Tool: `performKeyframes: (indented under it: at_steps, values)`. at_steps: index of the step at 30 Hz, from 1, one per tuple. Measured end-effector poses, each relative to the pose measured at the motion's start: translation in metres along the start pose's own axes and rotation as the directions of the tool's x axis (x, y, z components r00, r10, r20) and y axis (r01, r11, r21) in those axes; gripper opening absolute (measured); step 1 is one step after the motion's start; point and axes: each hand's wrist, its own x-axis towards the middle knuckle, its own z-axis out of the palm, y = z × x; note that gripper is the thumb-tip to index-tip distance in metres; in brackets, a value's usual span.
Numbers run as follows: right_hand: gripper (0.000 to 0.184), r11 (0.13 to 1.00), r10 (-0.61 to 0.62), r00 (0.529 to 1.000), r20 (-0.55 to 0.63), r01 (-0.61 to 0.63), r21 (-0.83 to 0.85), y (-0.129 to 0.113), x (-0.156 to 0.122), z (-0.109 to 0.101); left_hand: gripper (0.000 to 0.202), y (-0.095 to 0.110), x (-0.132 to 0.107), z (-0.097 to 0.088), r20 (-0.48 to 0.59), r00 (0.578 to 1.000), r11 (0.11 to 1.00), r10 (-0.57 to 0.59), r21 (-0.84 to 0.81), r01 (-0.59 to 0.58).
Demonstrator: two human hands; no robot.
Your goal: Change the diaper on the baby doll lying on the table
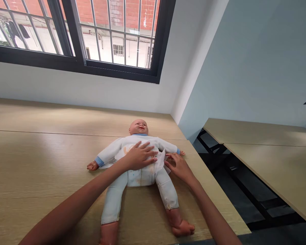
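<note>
A baby doll [165,185] lies on its back on the wooden table, head toward the window and legs spread toward me. It wears a white top with blue collar and cuffs and white leggings. Around its hips is a white diaper [141,178]. Across the doll's belly lies my left hand [141,157], flat with fingers stretched out. My right hand [177,165] is at the doll's hip on the right, thumb and fingers curved at the loose white edge of the diaper. Whether these fingertips grip that edge is hard to make out.
The light wooden table [46,177] reaches back to the wall below a barred window [122,34]. To the right, past a gap with dark metal legs, stands another wooden table [275,163].
</note>
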Motion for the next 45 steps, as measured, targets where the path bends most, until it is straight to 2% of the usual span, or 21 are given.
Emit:
performKeyframes:
  at_steps: [4,7,10,14,18,20,22,25,28,30,32,36,39,42,45]
  values:
    - [0.021,0.998,0.011,0.998,-0.059,-0.014,-0.055,-0.009,0.005,0.017,0.043,0.001,0.001,0.002,-0.021,0.999,1.000,0.027,0.000,-0.027]
    - [0.023,0.991,-0.027,0.998,-0.049,0.021,-0.130,-0.013,0.008,0.034,0.041,0.003,0.001,0.003,-0.013,0.998,0.998,0.061,-0.002,-0.061]
    - [0.023,0.987,-0.076,0.997,0.006,0.076,-0.140,-0.014,0.007,0.042,0.041,0.003,0.001,0.005,-0.007,0.997,0.997,0.077,0.001,-0.077]
    - [0.027,0.991,-0.097,0.995,-0.002,0.096,-0.096,-0.015,0.005,0.032,0.041,0.001,0.001,0.008,-0.025,0.997,0.997,0.079,0.009,-0.078]
    - [0.020,0.998,0.063,0.995,-0.084,-0.062,0.016,-0.011,0.001,0.008,0.041,0.002,0.000,0.008,-0.024,0.998,0.998,0.066,0.010,-0.066]
    - [0.021,0.983,0.146,0.989,-0.017,-0.144,0.111,-0.007,-0.003,0.000,0.040,0.003,0.000,0.008,-0.023,0.998,0.998,0.060,0.007,-0.060]
    - [0.028,0.959,0.179,0.980,0.085,-0.193,0.207,-0.004,-0.006,-0.002,0.040,0.003,0.000,0.007,-0.026,0.998,0.998,0.056,0.002,-0.056]
    - [0.029,0.910,0.172,0.967,0.186,-0.229,0.345,-0.004,-0.008,0.001,0.039,0.004,0.000,0.006,-0.027,0.998,0.999,0.050,-0.005,-0.051]
    - [0.030,0.865,0.159,0.960,0.230,-0.248,0.437,-0.008,-0.007,0.005,0.040,0.004,0.000,0.005,-0.018,0.999,0.999,0.047,-0.012,-0.047]
    - [0.031,0.846,0.174,0.966,0.191,-0.246,0.473,-0.010,-0.005,0.007,0.040,0.005,-0.001,0.005,-0.023,0.999,0.999,0.042,-0.017,-0.042]
    - [0.037,0.814,0.230,0.968,0.099,-0.247,0.526,-0.009,-0.003,0.006,0.040,0.005,-0.001,0.005,-0.032,0.999,0.999,0.036,-0.020,-0.037]
    - [0.055,0.698,0.379,0.924,-0.045,-0.253,0.670,-0.004,0.002,-0.001,0.040,0.006,-0.002,0.004,-0.039,0.999,0.999,0.036,-0.024,-0.037]
    - [0.060,0.672,0.422,0.893,-0.157,-0.192,0.715,-0.005,0.008,-0.013,0.040,0.006,-0.002,0.004,-0.051,0.998,0.999,0.034,-0.023,-0.035]
    - [0.059,0.678,0.363,0.901,-0.238,-0.081,0.730,-0.024,0.017,-0.023,0.048,0.005,-0.002,0.006,-0.070,0.997,1.000,0.019,-0.019,-0.021]
    - [0.055,0.714,0.212,0.947,-0.241,0.018,0.700,-0.060,0.029,-0.026,0.059,0.002,0.000,0.008,-0.090,0.996,1.000,0.000,-0.017,-0.001]
